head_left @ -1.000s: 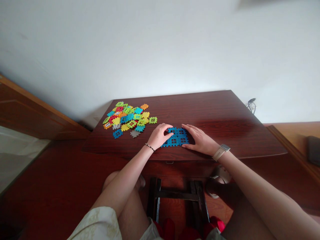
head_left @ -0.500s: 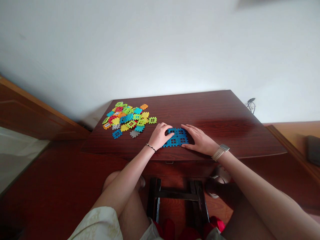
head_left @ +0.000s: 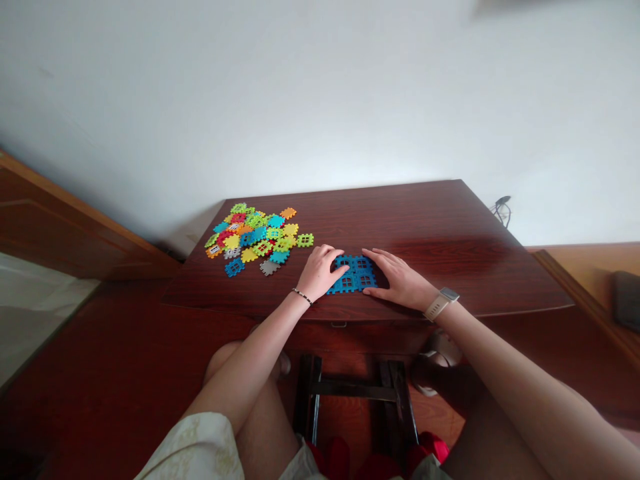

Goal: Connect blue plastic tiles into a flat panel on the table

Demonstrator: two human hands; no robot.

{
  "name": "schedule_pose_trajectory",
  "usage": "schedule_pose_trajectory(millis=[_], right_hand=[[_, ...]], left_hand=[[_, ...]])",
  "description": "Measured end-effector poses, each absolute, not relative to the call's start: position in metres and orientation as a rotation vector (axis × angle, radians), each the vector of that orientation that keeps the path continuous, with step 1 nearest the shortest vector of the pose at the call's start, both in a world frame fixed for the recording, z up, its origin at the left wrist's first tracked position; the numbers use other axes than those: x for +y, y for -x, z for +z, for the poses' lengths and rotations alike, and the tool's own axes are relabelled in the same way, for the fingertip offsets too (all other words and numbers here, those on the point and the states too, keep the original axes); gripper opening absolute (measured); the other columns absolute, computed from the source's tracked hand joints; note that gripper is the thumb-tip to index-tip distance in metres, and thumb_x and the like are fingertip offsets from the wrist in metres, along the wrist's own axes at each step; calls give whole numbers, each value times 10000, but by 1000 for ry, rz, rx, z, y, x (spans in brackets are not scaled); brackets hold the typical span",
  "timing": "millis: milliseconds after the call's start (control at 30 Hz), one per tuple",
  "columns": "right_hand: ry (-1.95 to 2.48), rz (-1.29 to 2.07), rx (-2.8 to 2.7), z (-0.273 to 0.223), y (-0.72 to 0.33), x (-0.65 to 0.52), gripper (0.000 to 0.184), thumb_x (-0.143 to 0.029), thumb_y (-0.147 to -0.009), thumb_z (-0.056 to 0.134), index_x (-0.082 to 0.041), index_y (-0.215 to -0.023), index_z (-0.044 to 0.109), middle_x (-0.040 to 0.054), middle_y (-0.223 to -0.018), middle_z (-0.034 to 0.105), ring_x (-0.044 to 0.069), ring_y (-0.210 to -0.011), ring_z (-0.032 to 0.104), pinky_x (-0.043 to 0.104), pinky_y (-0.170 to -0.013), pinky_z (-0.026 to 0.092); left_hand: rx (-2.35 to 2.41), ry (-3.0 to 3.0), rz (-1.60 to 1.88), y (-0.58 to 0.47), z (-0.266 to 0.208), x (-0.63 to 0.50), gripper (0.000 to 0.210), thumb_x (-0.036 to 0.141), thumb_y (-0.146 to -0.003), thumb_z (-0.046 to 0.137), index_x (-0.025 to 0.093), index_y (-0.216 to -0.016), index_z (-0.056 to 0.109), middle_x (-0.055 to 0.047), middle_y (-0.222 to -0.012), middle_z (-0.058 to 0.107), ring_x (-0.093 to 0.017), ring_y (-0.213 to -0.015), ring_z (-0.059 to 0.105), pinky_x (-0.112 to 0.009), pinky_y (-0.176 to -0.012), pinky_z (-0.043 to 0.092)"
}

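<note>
Several blue interlocking plastic tiles point(head_left: 354, 275) with window cut-outs lie joined in a flat block near the table's front edge. My left hand point(head_left: 320, 272) curves around the left side of the block, its thumb lying over the tiles and its fingers at the far corner. This hand covers part of the block's left edge. On the other side my right hand point(head_left: 395, 279) grips the right edge, with the thumb at the near corner and the fingers at the far corner.
A loose pile of coloured tiles point(head_left: 257, 233) lies at the table's left end, some overlapping. The dark wooden table point(head_left: 400, 213) stands against a pale wall. A black cable point(head_left: 503, 208) hangs beyond its right side. A dark stool frame point(head_left: 355, 390) is below.
The lower left edge of the blue block has shifted slightly to the right by my left hand. Both hands keep almost the same place.
</note>
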State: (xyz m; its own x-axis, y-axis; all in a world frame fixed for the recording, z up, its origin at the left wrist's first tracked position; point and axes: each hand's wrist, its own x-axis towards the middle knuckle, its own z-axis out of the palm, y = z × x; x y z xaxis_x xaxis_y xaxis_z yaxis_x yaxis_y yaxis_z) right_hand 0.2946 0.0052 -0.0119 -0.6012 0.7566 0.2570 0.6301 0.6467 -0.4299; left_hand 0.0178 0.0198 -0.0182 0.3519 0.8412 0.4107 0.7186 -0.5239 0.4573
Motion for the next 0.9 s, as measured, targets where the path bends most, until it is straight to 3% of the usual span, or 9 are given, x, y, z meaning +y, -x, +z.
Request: schedule_pose_trajectory(millis=[167, 400, 900], right_hand=[[1084, 417, -2452, -12, -294, 5, 967, -652, -964, 701, -229, -1726, 281, 184, -1642, 525, 394, -1577, 421, 618, -1283, 392], [1085, 423, -2449, -12, -294, 5, 960, -657, -966, 694, -238, -1726, 282, 184, -1637, 529, 397, -1576, 423, 630, -1279, 391], [1082, 420, -2456, -10, -294, 5, 955, -632, -972, 691, -259, -1737, 258, 174, -1640, 532, 403, -1578, 420, 643, -1277, 386]], left_hand=[[1212, -2489, 869, -8, -7, 12, 593, 445, -988, 754, 255, -1509, 545, -133, -1471, 595, -316, -1422, 554, -515, -1242, 470], [1042, -2593, 612, 6, -2, 2, 846, 523, -843, 898, 271, -1546, 503, -154, -1664, 468, -360, -1565, 446, -580, -1319, 384], [1042, -2572, 633, 11, -10, 3, 665, 486, -925, 829, 281, -1503, 570, -121, -1662, 502, -302, -1513, 536, -531, -1296, 444]])
